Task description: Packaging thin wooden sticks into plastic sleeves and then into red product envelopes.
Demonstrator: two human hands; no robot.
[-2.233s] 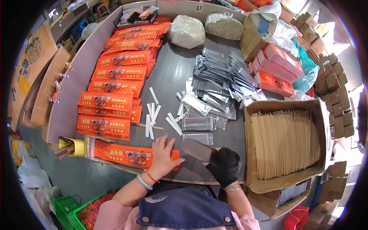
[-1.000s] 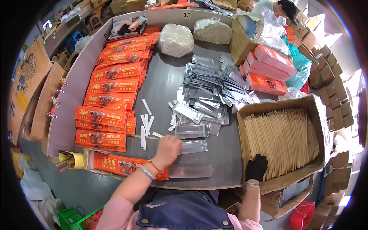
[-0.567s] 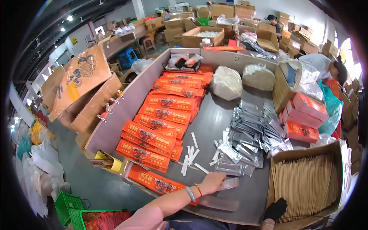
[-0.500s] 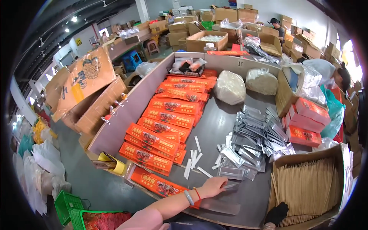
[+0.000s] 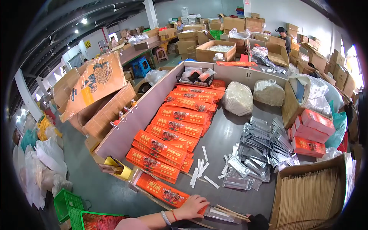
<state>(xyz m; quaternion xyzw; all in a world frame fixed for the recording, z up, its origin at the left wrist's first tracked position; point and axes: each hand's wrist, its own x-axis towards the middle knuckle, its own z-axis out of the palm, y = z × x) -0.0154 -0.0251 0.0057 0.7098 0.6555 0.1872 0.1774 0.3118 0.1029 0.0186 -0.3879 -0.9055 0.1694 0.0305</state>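
Right hand (image 5: pixel 257 222) grips sticks (image 5: pixel 232 212), left hand (image 5: pixel 193 206) spreads on red packet (image 5: pixel 161 190); carton (image 5: pixel 327 164) holds more

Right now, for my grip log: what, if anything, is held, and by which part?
The right hand holds wooden chopsticks by their right ends. The left hand touches a red packet near its right end; any grip is unclear.
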